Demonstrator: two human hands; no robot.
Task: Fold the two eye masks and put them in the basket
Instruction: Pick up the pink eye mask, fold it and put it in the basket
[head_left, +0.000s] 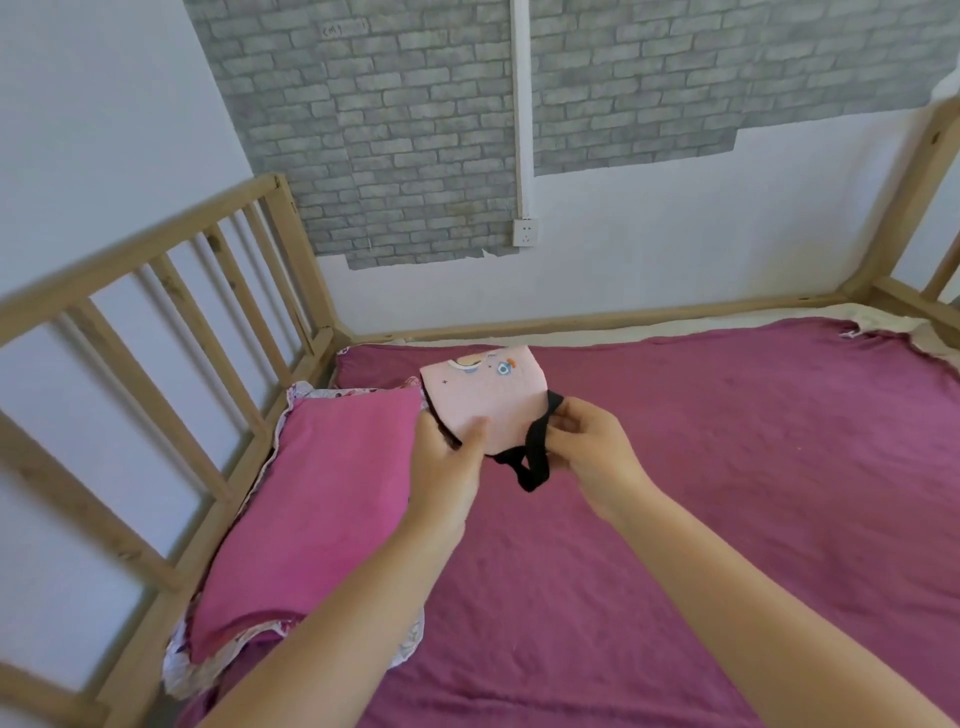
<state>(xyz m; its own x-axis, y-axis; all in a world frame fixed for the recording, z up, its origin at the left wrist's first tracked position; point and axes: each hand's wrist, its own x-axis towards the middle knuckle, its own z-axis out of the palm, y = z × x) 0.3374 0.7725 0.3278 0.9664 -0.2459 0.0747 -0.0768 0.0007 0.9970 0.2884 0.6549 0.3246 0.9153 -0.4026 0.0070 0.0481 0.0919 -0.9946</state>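
Note:
A pink eye mask (485, 396) with a cartoon print near its top edge is held up above the bed, folded over into a rough rectangle. My left hand (448, 457) grips its lower left corner, thumb on the front. My right hand (592, 449) pinches the mask's black elastic strap (535, 454), which hangs in a loop below the mask. No second eye mask and no basket are in view.
A magenta sheet (727, 493) covers the mattress. A pink pillow (317, 509) with a frilled patterned edge lies at the left, beside the wooden slatted bed rail (171, 332). A wall with grey brick paper and a socket (524, 232) stands behind.

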